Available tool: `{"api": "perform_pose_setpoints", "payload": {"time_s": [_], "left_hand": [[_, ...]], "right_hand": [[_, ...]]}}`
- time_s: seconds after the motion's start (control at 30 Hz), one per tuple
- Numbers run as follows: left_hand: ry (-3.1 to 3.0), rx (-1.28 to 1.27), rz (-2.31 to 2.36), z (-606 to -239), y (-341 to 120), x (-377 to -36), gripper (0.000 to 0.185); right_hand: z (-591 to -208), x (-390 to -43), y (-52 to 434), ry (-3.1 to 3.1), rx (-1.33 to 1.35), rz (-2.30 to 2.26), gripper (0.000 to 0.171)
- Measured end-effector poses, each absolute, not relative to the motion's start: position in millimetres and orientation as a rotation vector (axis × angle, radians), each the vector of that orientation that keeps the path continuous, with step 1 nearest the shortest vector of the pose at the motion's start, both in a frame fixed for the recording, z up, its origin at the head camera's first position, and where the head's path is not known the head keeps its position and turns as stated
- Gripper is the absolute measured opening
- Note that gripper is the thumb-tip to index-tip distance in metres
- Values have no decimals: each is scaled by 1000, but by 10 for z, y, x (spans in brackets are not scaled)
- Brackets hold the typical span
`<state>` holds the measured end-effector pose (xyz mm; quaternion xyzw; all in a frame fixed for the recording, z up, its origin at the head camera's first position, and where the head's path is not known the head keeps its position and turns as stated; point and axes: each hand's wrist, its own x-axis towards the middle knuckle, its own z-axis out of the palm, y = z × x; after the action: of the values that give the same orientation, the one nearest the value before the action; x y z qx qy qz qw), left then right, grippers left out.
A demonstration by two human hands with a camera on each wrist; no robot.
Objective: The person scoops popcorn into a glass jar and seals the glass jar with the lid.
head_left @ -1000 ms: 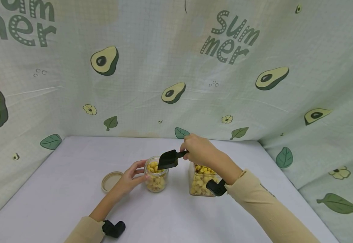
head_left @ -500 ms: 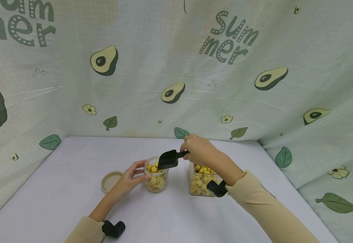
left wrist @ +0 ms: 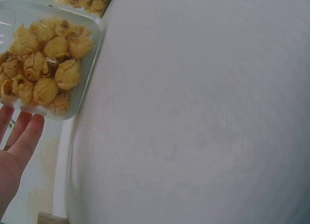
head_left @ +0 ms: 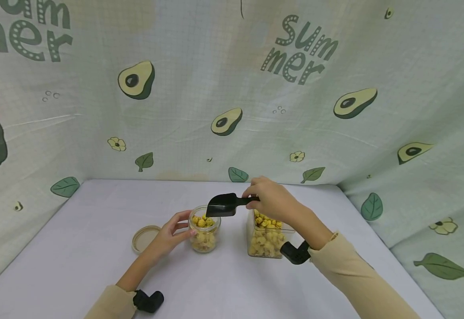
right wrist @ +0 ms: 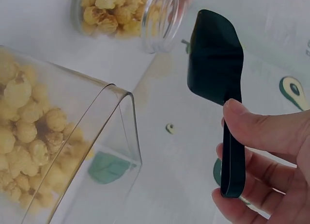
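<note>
A round glass jar [head_left: 204, 241] partly filled with yellow popcorn stands upright on the table. My left hand [head_left: 172, 233] holds it from the left, thumb in front and fingers behind; in the left wrist view the fingertips [left wrist: 36, 120] meet the glass. A small black scoop [head_left: 221, 206] is over the jar's right rim, its blade pointing left. My right hand [head_left: 271, 199] pinches the scoop's handle [right wrist: 233, 161] between thumb and fingers. Just right of the jar is a clear square container [head_left: 265, 246] of popcorn, beneath my right hand and partly hidden by the forearm.
A round lid with a tan rim [head_left: 136, 241] lies on the white tabletop [head_left: 96, 221], left of the jar and close behind my left wrist. An avocado-print cloth [head_left: 184, 97] hangs behind and at both sides of the table.
My right hand has shifted slightly right, and the scoop has tipped from slanting into the jar to nearly level. My left hand and the jar stay put.
</note>
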<state>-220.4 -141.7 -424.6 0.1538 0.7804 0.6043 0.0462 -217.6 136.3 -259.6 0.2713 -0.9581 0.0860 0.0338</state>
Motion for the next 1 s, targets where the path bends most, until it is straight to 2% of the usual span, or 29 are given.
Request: {"api": "perform_pose_setpoints", "payload": {"time_s": [0.57, 1.0], "left_hand": [[2383, 476, 1849, -4259, -1401, -2206, 57], [2372, 463, 1843, -4232, -1403, -2190, 58]], "right_hand": [[-2740, -2070, 1814, -2777, 754, 629, 25], [-2856, -1869, 2064, -2688, 644, 587, 27]]}}
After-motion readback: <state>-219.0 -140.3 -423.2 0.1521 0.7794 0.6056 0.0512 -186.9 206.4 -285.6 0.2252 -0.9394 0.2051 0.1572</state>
